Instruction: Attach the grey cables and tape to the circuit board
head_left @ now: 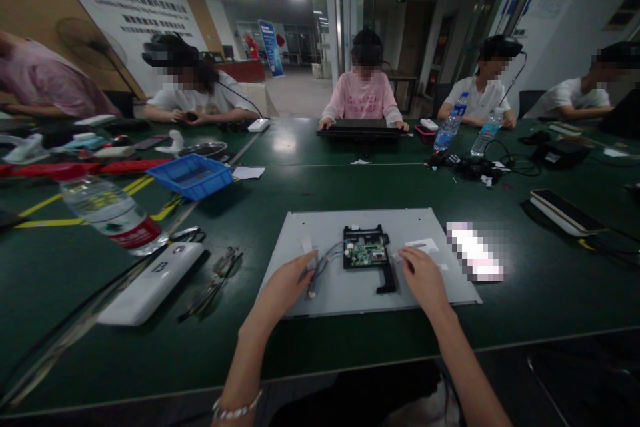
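Green table [310, 187], people [364, 93] seated along its far edge. By its near edge lies a grey panel [290, 233]; midway between the panel's side edges sits a circuit board [367, 253] in a black frame [386, 278]. Over the panel's left side, the left hand [287, 283] has bent fingers at grey cables [327, 260]; whether they pinch them cannot be told. Right of the frame, the right hand [425, 275] curls, its grip unclear.
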{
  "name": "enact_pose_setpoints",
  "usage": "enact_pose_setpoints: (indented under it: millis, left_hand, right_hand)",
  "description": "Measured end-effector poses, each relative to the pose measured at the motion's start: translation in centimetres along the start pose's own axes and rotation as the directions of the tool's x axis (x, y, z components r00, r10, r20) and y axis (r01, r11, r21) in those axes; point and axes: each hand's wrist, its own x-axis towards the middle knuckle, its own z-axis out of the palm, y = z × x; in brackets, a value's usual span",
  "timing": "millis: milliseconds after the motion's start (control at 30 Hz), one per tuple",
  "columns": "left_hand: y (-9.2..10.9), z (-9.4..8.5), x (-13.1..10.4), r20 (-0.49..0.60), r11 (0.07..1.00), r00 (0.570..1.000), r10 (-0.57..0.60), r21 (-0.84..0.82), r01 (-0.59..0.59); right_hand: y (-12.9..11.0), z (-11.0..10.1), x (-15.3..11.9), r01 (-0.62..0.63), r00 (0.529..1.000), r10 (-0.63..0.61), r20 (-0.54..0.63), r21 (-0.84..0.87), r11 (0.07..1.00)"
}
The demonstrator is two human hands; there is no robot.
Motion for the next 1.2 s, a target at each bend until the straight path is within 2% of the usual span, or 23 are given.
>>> enact_pose_setpoints:
  millis: [200, 400, 567, 700, 867, 933, 1033, 1133, 1200]
  left_hand:
    - [-0.2, 0.8, 0.2, -0.091, 0.998, 0.994, 0.055, 0.012, -0.054]
    - [-0.2, 0.9, 0.0, -0.155, 0.99, 0.988, -0.001, 0.138, 0.023]
    - [0.8, 0.3, -0.2, -0.234, 0.973, 0.972, -0.032, 0.213, 0.083]
    - [2.1, 0.5, -0.7, -0.23, 0.951, 0.973, -0.013, 0.297, 0.083]
    - [4.5, 1.6, -1.0, -0.163, 0.91, 0.986, 0.038, 0.412, 0.033]
    - [5.4, 2.0, -1.0, -0.163, 0.919, 0.985, 0.059, 0.395, 0.011]
    - [6.0, 2.2, -1.0, -0.236, 0.951, 0.969, 0.068, 0.309, 0.008]
    - [5.8, 2.1, -1.0, -0.35, 0.982, 0.936, 0.033, 0.185, 0.035]
    - [5.2, 2.0, -1.0, -0.387, 0.989, 0.922, -0.003, 0.137, 0.061]
  right_hand:
    - [0.0, -0.1, 0.1, 0.007, 1.0, -0.007, -0.009, 0.01, 1.0]
    - [0.1, 0.0, 0.1, 0.016, 1.0, -0.016, -0.011, 0.025, 1.0]
    - [0.2, 0.0, 0.0, 0.013, 1.0, -0.012, -0.015, 0.031, 0.999]
    - [0.4, 0.2, 0.0, 0.012, 1.0, -0.011, -0.015, 0.034, 0.999]
    - [0.4, 0.1, 0.0, 0.014, 1.0, -0.014, -0.01, 0.035, 0.999]
    - [0.3, 0.0, 0.0, 0.013, 1.0, -0.013, -0.008, 0.034, 0.999]
    - [0.1, -0.1, 0.0, 0.009, 1.0, -0.009, -0.003, 0.031, 0.999]
    - [0.1, -0.2, -0.1, 0.008, 1.0, -0.008, 0.006, 0.028, 1.0]
    - [0.2, -0.1, -0.1, 0.009, 1.0, -0.009, 0.009, 0.028, 1.0]
